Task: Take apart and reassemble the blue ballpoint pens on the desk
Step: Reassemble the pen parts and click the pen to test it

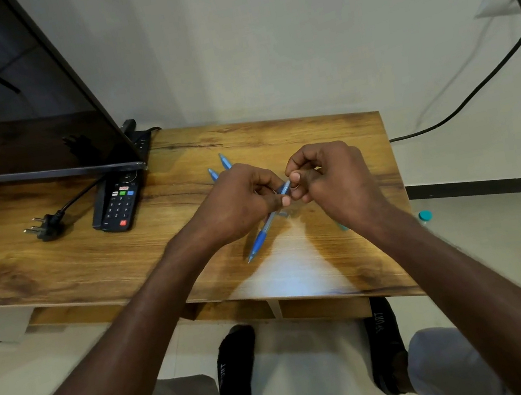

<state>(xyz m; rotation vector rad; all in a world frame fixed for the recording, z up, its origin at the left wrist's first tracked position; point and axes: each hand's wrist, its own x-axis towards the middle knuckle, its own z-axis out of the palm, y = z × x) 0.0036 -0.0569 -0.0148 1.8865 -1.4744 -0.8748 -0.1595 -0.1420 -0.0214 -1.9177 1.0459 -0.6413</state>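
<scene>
Both my hands meet over the right half of the wooden desk [55, 265]. My left hand [235, 201] has its fingers curled round the barrel of a blue ballpoint pen [264, 228], which slants down and to the near left, tip toward me, blue grip section clear below my palm. My right hand [332, 177] pinches the pen's upper end between thumb and forefinger; that end is mostly covered by my fingertips, so I cannot tell what part I am pinching or whether it is attached or loose. Whether the tip touches the desk or floats just above it is hard to judge. Two more blue pens [220, 167] lie on the desk just beyond my left knuckles, only their far ends showing. Something small and pale lies on the wood under my hands, too blurred to name. A teal bit peeks out beside my right wrist, mostly hidden. Far left: a TV remote [117, 205], its top under the edge of a dark screen [9, 102], and a loose black plug [45, 228]. A teal-capped bottle [425, 216] stands on the floor off the desk's right edge, body cut off from view.
</scene>
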